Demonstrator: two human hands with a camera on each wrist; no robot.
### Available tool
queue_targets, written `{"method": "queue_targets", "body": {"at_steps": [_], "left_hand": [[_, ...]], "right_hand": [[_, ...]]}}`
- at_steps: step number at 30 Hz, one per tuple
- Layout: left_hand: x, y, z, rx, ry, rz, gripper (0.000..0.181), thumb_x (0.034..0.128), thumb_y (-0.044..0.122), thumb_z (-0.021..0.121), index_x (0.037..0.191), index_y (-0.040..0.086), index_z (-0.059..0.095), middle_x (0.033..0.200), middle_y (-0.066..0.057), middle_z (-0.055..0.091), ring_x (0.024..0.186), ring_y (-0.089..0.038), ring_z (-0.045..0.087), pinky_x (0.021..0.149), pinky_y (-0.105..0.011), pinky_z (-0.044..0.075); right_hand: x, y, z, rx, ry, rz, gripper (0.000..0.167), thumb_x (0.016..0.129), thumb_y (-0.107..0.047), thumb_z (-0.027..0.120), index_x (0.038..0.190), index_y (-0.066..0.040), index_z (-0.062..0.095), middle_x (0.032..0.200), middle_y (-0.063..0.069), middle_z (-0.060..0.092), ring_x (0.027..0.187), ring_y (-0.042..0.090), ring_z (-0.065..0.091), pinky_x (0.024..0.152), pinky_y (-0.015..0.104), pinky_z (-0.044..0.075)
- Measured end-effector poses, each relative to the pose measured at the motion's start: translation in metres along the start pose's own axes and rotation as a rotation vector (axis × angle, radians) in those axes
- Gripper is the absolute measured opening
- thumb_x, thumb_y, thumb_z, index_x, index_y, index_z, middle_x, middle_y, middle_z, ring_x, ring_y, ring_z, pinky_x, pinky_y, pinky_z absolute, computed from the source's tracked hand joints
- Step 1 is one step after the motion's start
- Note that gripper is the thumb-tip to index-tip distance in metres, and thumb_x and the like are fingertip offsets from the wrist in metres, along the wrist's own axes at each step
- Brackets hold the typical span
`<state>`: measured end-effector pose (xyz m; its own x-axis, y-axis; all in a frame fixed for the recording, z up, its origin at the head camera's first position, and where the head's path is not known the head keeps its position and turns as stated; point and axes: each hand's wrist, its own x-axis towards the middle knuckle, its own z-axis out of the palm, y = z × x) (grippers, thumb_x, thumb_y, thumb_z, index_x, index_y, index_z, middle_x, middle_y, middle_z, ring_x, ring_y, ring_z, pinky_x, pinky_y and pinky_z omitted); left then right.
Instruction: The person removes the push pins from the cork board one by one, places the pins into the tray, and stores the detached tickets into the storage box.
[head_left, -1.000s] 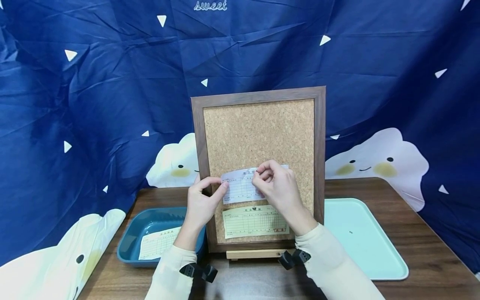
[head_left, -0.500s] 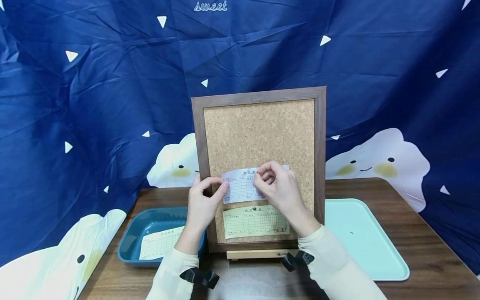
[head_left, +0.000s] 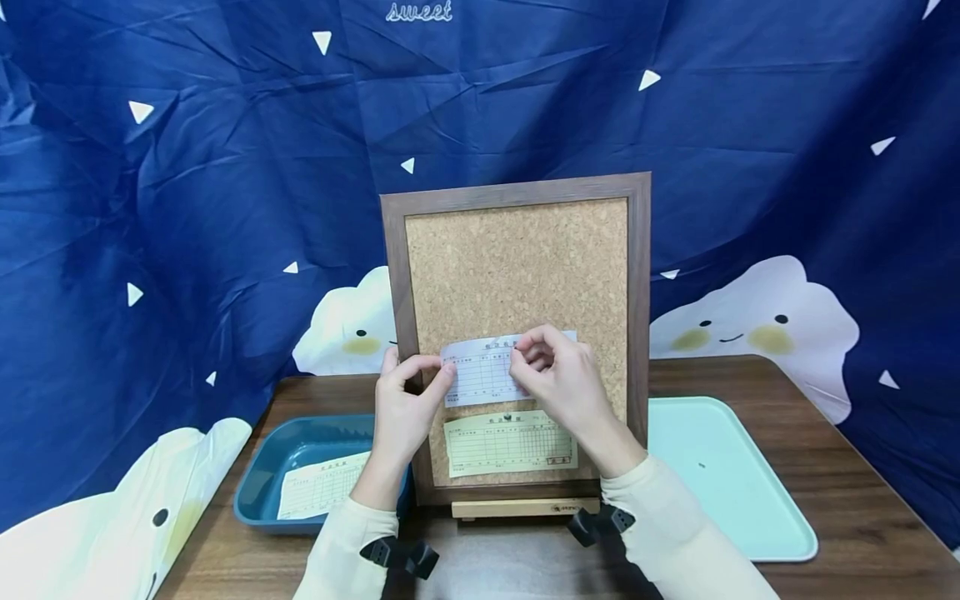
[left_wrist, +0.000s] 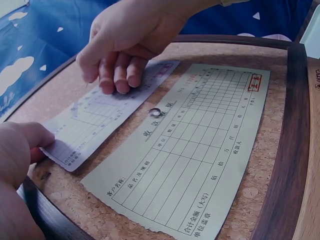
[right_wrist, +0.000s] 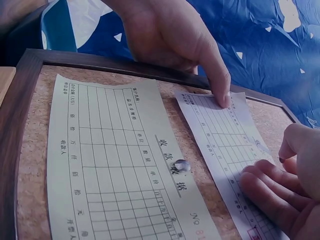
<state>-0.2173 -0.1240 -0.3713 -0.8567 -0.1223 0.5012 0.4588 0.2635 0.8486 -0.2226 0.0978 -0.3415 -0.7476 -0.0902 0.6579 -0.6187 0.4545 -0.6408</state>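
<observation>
A pale lilac receipt slip [head_left: 480, 375] lies against the corkboard [head_left: 517, 267], above a pale green receipt slip [head_left: 512, 446]. My left hand [head_left: 401, 408] pinches the lilac slip's left end, thumb [right_wrist: 223, 97] on its face. At the slip's upper middle, my right hand [head_left: 558, 375] pinches a small pushpin between thumb and index finger; only a thin dark bit of it shows, and its head is hidden. Those other fingers are curled over the slip's right part. A silver-headed pushpin [right_wrist: 181, 165] holds the green slip at its top middle.
The corkboard leans upright on a wooden stand [head_left: 517, 507] on a brown table [head_left: 847, 492]. A blue bin [head_left: 255, 492] with another slip [head_left: 318, 486] stands left. To the right lies a mint tray [head_left: 738, 500] bearing a tiny dark object [head_left: 701, 465]. A blue curtain [head_left: 225, 208] hangs behind.
My right hand has shifted slightly right and down along the top of the lilac slip. The left hand keeps its hold at the left end.
</observation>
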Motion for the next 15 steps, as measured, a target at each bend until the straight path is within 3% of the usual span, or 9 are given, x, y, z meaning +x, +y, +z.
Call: {"method": "queue_targets", "body": {"at_steps": [3,8,15], "left_hand": [[0.0000,-0.0003,-0.0006,-0.004,0.006,0.008,0.010,0.0949,0.013,0.083,0.102,0.005,0.082,0.128,-0.018,0.052,0.120,-0.028,0.048,0.095,-0.040,0.044],[-0.0004,-0.0012,-0.0013,0.001,0.015,0.032,0.009,0.0955,0.012,0.082,0.101,0.006,0.082,0.114,-0.013,0.050,0.093,-0.024,0.045,0.074,-0.030,0.040],[-0.0011,-0.0011,0.0013,0.002,0.028,0.057,0.009,0.0960,0.012,0.081,0.102,0.005,0.081,0.121,-0.015,0.051,0.102,-0.021,0.045,0.083,-0.033,0.040]], "right_hand": [[0.0004,-0.0007,-0.0012,-0.006,0.002,-0.003,0.007,0.091,0.004,0.074,0.096,-0.001,0.071,0.083,0.010,0.077,0.072,0.018,0.071,0.066,0.021,0.060],[0.0008,-0.0006,-0.0036,-0.013,0.014,-0.009,0.005,0.091,0.002,0.073,0.094,-0.001,0.072,0.083,0.009,0.078,0.072,0.016,0.070,0.066,0.020,0.059],[-0.0017,0.0015,-0.0073,-0.021,0.019,-0.011,0.007,0.090,0.003,0.074,0.095,-0.001,0.071,0.084,0.009,0.077,0.072,0.013,0.069,0.066,0.020,0.059]]}}
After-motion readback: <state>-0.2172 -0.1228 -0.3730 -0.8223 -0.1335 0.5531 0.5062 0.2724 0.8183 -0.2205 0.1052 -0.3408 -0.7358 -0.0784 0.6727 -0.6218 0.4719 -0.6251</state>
